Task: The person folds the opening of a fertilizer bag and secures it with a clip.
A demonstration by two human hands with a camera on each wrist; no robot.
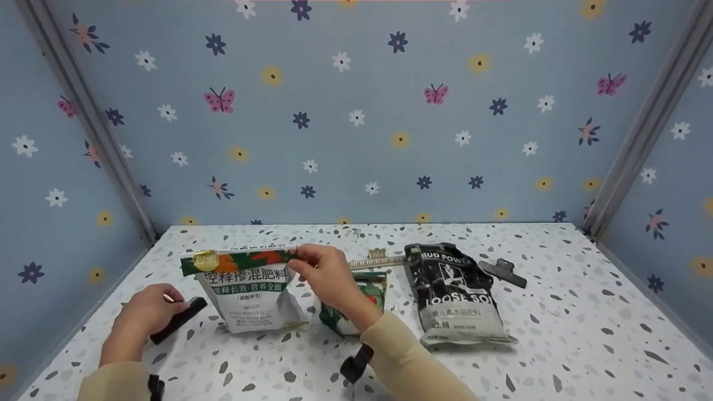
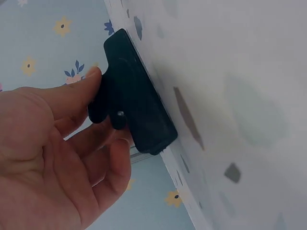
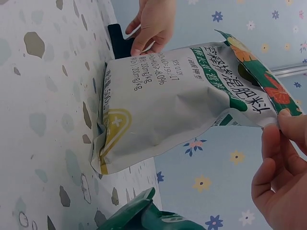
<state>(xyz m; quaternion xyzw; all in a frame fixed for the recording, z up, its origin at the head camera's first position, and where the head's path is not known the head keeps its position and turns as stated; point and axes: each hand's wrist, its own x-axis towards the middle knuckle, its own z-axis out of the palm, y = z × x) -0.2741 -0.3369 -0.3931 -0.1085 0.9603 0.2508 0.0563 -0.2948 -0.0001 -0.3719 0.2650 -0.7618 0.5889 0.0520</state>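
Note:
A white fertilizer bag (image 1: 250,312) stands upright on the speckled table, its green and orange top edge folded over toward the front. My right hand (image 1: 330,277) pinches the right end of that fold between thumb and fingers, as the right wrist view also shows. Left of the bag, my left hand (image 1: 143,313) holds a black bag clip (image 1: 178,323) low at the tabletop. In the left wrist view, thumb and fingers grip the handles of the clip (image 2: 136,96), its long bar turned away from the palm.
Partly behind my right forearm lies a small green bag (image 1: 374,284). Farther right lies a black and grey soil bag (image 1: 454,295), with another black clip (image 1: 506,273) beside it. A pale gold strip with markings (image 1: 384,262) lies behind. Flower-patterned walls (image 1: 356,111) enclose the table.

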